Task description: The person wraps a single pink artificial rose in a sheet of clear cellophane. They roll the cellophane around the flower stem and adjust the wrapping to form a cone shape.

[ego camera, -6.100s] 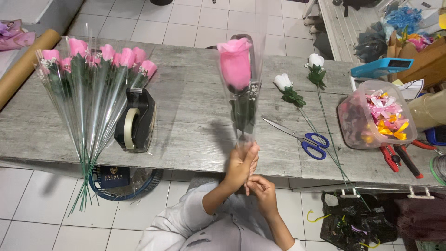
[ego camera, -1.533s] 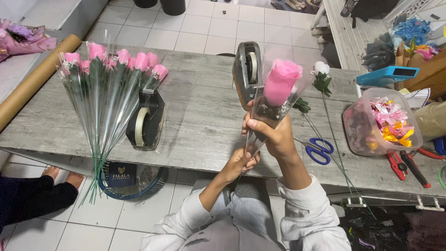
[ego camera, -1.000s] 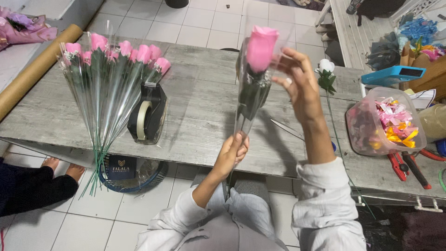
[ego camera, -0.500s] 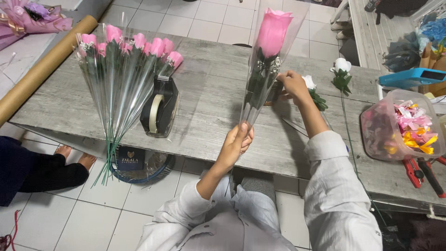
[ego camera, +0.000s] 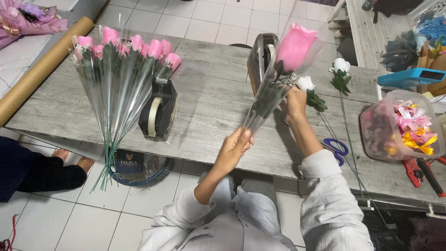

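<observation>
My left hand (ego camera: 236, 145) is shut on the narrow bottom end of a clear sleeve holding a single pink rose (ego camera: 295, 46), which tilts up and to the right over the grey wooden table (ego camera: 209, 107). My right hand (ego camera: 296, 100) is against the right side of the sleeve at mid-height, back of the hand towards me. Its fingertips are hidden, so I cannot tell whether it pinches anything. A grey tape dispenser (ego camera: 258, 58) stands just behind the sleeve. A white rose (ego camera: 305, 83) lies beside my right hand.
A bunch of sleeved pink roses (ego camera: 121, 69) fans out at the left beside a black tape dispenser (ego camera: 158, 114). Also on the table: a second white rose (ego camera: 341, 65), blue scissors (ego camera: 337, 148), a plastic tub of ribbons (ego camera: 402, 125), red pliers (ego camera: 418, 169) and a cardboard tube (ego camera: 42, 69). Another person's feet (ego camera: 69, 160) are at the lower left.
My right hand has drawn back from the grey tape dispenser to the side of the sleeve. The rose has tilted from upright to leaning right. My left hand keeps its grip.
</observation>
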